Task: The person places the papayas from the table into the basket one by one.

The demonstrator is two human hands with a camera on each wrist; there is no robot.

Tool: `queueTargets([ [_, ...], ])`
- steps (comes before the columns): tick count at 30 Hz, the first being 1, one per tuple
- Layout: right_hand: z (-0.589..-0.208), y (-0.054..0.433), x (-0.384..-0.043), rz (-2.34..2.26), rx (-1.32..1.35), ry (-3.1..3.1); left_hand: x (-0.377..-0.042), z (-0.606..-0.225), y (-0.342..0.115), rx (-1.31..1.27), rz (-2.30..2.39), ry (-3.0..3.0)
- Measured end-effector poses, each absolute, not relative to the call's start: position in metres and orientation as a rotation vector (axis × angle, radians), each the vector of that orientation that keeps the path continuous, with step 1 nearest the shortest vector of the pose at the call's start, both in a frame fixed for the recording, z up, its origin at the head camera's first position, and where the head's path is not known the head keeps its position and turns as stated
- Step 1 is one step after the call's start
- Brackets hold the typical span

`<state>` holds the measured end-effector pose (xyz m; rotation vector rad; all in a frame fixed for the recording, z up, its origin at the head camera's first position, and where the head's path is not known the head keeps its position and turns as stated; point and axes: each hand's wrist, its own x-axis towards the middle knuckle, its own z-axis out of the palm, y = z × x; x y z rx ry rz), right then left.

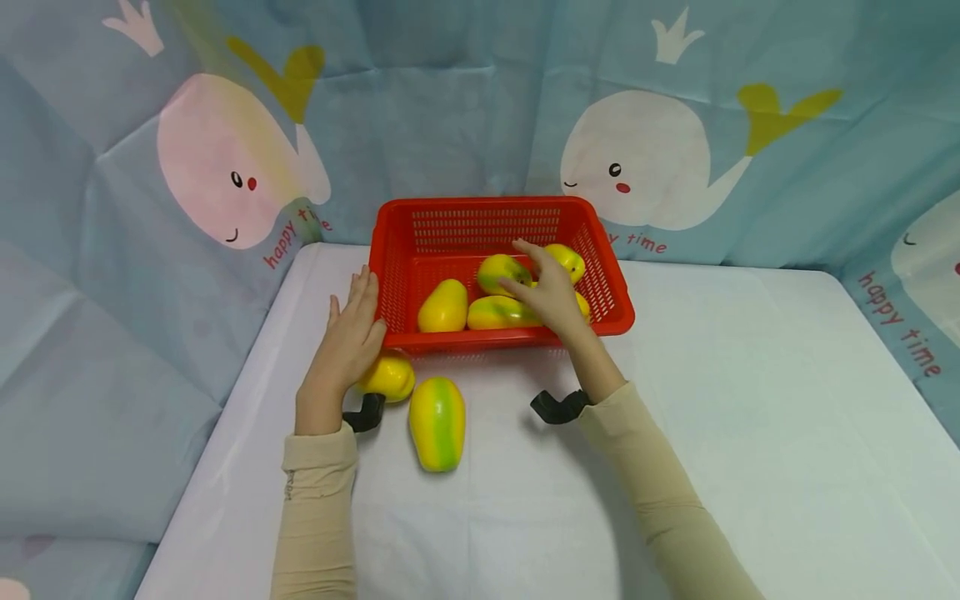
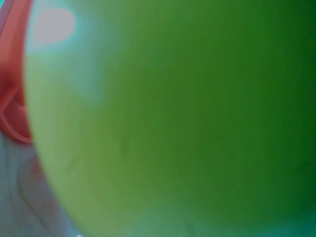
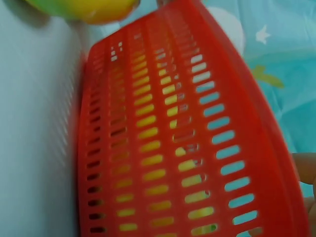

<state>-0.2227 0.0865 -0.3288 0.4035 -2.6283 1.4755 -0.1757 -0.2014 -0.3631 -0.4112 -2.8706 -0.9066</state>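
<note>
My left hand rests its straightened fingers against the left side of the red plastic basket. Partly under its palm side lies a shiny yellow toy fruit. Over the basket's right half hangs my right hand, thumb and fingers spread apart. Beneath and around it are a green-yellow fruit, a long yellow-green fruit and a yellow fruit; another is mostly hidden by the hand. A yellow pear-shaped fruit sits inside at left. A blurred green surface fills the left wrist view.
A yellow fruit with a green stripe lies on the white tablecloth in front of the basket. Behind stands a blue curtain with whale prints. Black wrist mounts show at both wrists.
</note>
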Motion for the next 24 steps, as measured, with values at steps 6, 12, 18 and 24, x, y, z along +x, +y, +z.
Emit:
queueTargets([
  [6,-0.330,0.087,-0.202,1.579,0.529,-2.478,-0.176,-0.364,-0.199,-0.413,-0.892,-2.866],
  [12,-0.332,0.084,-0.176,1.713,0.658,-2.332,-0.177,-0.365,-0.200,-0.414,-0.891,-2.871],
  [18,-0.343,0.075,-0.152,1.673,0.847,-2.203,-0.177,-0.365,-0.201,-0.409,-0.890,-2.885],
  [24,-0.358,0.059,-0.130,1.623,0.998,-2.222,-0.178,-0.362,-0.202,-0.398,-0.899,-2.892],
])
